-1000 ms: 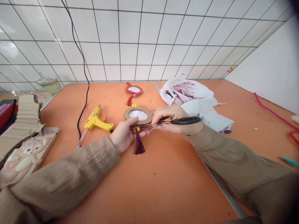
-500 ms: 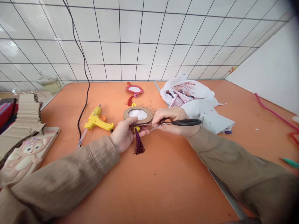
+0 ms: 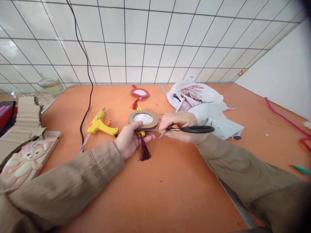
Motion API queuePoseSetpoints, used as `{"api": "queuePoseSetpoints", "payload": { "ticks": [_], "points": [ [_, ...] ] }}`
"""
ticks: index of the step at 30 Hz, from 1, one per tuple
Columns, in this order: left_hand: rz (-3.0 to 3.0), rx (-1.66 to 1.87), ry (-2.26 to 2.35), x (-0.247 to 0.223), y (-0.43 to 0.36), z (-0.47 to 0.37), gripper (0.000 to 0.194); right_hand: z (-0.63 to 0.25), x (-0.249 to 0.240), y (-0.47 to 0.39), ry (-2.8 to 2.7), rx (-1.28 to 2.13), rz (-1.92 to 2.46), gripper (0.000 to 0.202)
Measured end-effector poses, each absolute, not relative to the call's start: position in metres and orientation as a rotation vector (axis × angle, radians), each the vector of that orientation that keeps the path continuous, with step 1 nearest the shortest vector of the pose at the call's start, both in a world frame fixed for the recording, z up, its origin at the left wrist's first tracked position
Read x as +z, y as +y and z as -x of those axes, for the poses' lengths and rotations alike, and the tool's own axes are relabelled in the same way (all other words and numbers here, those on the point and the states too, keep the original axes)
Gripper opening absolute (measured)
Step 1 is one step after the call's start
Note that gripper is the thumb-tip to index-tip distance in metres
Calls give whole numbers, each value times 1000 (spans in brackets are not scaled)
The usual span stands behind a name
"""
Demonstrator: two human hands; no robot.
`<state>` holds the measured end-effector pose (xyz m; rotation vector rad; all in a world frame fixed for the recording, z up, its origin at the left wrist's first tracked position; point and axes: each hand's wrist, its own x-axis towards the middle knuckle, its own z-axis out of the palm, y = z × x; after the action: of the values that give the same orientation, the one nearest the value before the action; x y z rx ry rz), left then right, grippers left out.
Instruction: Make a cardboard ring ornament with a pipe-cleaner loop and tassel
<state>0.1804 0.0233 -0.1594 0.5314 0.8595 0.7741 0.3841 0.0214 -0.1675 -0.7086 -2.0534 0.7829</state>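
My left hand (image 3: 130, 139) holds a cardboard ring ornament (image 3: 143, 119) with a white centre, a yellow bead and a dark purple tassel (image 3: 144, 151) hanging below it. My right hand (image 3: 181, 127) grips black-handled scissors (image 3: 191, 129), whose blades point left at the ornament's lower edge near the bead. Both hands hover just above the orange table (image 3: 170, 187).
A yellow glue gun (image 3: 100, 125) with a black cord (image 3: 87, 81) lies left of the hands. A red ornament (image 3: 139, 94) sits behind, a white plastic bag (image 3: 194, 97) to the right. Cardboard strips (image 3: 26, 118) and a cartoon case (image 3: 23, 161) lie at the left edge.
The scissor handles have drawn together and the blades have closed toward the ornament's lower edge. My left hand has stayed in place with the ornament.
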Motion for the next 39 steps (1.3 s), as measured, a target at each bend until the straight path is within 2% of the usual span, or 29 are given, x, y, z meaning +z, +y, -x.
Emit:
{"api": "queuePoseSetpoints", "payload": {
  "ticks": [17,26,39],
  "points": [
    [-546,770,847,-161,24,-182,32,-386,-171,28,-2113,542,570,11],
    [-516,780,873,-161,23,-182,22,-374,-162,22,-2289,-39,429,17],
    [-539,776,879,-159,23,-181,25,-374,-160,20,-2222,56,446,13]
  ]
}}
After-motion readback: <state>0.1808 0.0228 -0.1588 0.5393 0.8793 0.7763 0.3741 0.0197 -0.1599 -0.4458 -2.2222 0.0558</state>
